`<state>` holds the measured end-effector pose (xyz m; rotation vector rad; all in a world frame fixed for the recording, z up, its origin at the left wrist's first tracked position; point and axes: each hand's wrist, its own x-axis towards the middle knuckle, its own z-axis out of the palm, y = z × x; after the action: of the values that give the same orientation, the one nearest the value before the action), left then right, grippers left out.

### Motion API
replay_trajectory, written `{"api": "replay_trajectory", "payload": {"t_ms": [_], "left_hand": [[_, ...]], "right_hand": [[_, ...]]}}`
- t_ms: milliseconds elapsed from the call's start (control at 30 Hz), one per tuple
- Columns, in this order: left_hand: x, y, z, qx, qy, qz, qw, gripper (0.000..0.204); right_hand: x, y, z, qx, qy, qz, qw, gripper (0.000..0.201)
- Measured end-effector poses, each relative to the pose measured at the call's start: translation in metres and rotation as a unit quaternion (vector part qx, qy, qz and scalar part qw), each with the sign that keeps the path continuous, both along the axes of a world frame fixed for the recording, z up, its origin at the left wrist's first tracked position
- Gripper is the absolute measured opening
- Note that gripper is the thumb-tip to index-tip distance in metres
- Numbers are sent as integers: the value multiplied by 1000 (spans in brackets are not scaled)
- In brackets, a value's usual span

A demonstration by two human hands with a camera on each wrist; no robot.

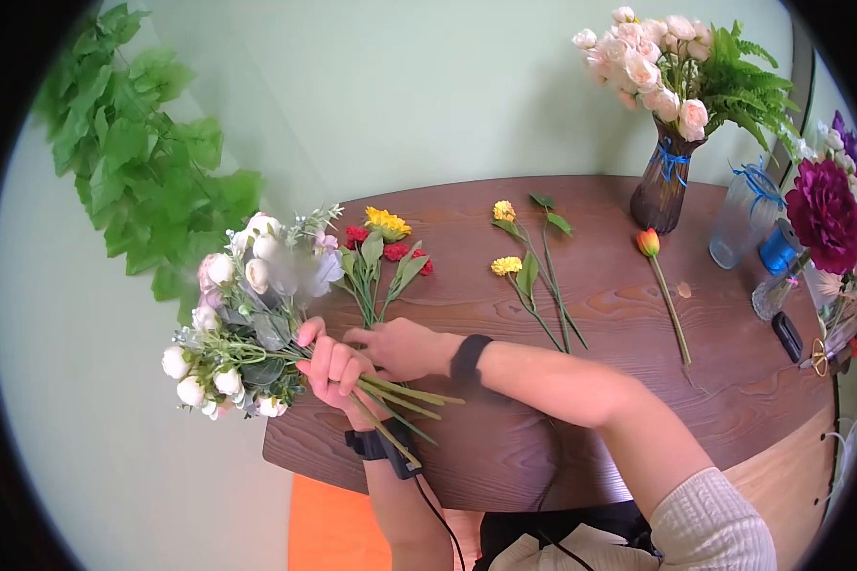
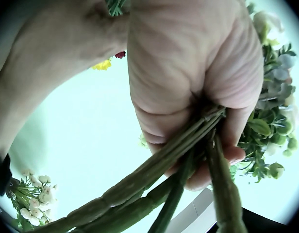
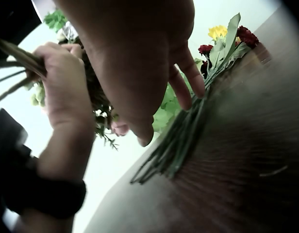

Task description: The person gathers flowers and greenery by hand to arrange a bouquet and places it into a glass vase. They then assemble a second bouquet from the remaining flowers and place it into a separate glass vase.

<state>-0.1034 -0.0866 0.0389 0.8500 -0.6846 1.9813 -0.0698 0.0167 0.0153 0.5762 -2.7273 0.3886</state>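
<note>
My left hand (image 1: 336, 369) grips the stems of a bouquet of white artificial flowers (image 1: 227, 381) at the table's left end. The bare green stems (image 2: 140, 199) stick out below the fist, as the left wrist view shows. My right hand (image 1: 405, 347) reaches across just behind it. A bunch of red and yellow flowers (image 1: 387, 249) with green leaves lies on the table there. In the right wrist view the right hand's fingers (image 3: 195, 80) extend loosely over that bunch's stems (image 3: 181, 138), fingertips right at them.
Yellow flower stems (image 1: 533, 285) and a red-yellow tulip (image 1: 648, 244) lie on the brown table (image 1: 467, 447). At the back right stand a dark vase (image 1: 659, 195) of pale pink flowers and a clear vase (image 1: 733, 228), near blue ribbon (image 1: 780, 249). A vine (image 1: 152, 171) hangs at left.
</note>
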Motion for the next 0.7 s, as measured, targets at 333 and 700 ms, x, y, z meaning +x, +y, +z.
{"api": "replay_trajectory", "payload": {"t_ms": [333, 700], "left_hand": [[2, 3, -5, -52, 3, -4, 999, 21], [14, 32, -15, -214, 101, 4, 972, 20]], "right_hand": [[41, 39, -10, 39, -6, -49, 998, 46], [179, 113, 9, 43, -34, -193, 980, 24]]}}
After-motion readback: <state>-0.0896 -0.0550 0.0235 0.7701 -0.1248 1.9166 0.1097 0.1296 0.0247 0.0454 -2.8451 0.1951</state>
